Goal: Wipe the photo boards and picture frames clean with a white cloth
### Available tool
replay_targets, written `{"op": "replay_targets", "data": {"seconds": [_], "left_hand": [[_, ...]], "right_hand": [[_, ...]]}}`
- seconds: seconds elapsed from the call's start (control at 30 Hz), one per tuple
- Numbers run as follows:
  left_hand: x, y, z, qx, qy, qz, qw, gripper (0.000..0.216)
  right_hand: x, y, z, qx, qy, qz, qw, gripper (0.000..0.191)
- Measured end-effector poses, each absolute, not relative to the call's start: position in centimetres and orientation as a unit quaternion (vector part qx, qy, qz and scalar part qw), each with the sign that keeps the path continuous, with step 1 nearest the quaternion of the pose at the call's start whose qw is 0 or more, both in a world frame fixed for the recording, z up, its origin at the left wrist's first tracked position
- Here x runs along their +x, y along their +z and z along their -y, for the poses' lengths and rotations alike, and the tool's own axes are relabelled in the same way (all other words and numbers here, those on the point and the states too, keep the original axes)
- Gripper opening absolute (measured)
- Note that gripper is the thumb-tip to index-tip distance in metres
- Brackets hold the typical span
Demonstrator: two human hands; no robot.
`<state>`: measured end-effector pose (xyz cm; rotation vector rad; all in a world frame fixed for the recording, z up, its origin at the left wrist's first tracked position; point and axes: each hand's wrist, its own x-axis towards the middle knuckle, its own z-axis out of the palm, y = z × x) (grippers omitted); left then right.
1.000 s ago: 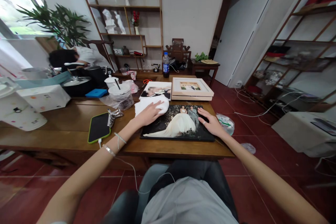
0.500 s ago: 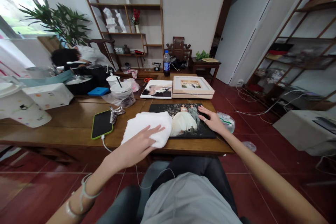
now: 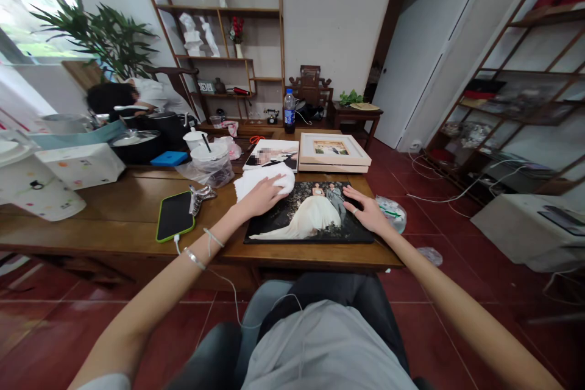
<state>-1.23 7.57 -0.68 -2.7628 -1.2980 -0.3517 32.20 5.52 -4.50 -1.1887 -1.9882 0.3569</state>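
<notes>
A photo panel [image 3: 315, 219] with a dark background, showing a couple in wedding clothes, lies flat near the table's front edge. My left hand [image 3: 264, 194] rests with its fingers stretched out on a folded white towel [image 3: 249, 181], which covers the panel's far left corner. The towel's far edge overlaps a white-edged photo panel [image 3: 260, 157] behind. On the dark panel's right side lies my right hand [image 3: 365, 208], its fingers spread and a ring on one of them. It holds nothing.
A boxed picture frame [image 3: 336, 161] sits behind the panel. To the left are a charging phone [image 3: 175, 217], a bagged cup [image 3: 210, 164], a blue box [image 3: 169, 158] and a large paper cup [image 3: 41, 189]. A bottle [image 3: 289, 113] stands farther back. Someone [image 3: 150, 94] leans over at the far left.
My left hand has slid the towel away from me across the dark panel to its far left corner, uncovering the panel's near left part. My right hand has stayed on the right side.
</notes>
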Motion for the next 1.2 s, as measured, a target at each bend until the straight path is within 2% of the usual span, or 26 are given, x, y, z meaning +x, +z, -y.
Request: {"op": "replay_targets", "data": {"seconds": [0.23,0.57,0.7,0.83,1.0,1.2], "left_hand": [[-0.8,-1.2,-7.2,-0.895,-0.106,0.429,0.058,0.036],[0.1,-0.3,5.1,-0.927,-0.058,0.369,0.046,0.025],[0.3,0.1,7.4,-0.942,-0.055,0.331,0.026,0.023],[0.4,0.5,5.6,-0.940,-0.054,0.337,0.009,0.028],[0.4,0.8,-0.5,-0.934,-0.079,0.350,-0.008,0.035],[0.4,0.0,-7.7,-0.903,-0.112,0.415,0.024,0.040]], "right_hand": [[32.2,-4.5,-5.5,-0.483,0.138,0.779,0.376,0.040],[32.1,-4.5,-5.5,-0.484,0.135,0.776,0.380,0.040],[32.2,-4.5,-5.6,-0.481,0.140,0.779,0.378,0.041],[32.2,-4.4,-5.5,-0.477,0.146,0.778,0.382,0.040],[32.1,-4.3,-5.3,-0.474,0.148,0.775,0.390,0.038],[32.2,-4.4,-5.4,-0.476,0.146,0.775,0.388,0.038]]}}
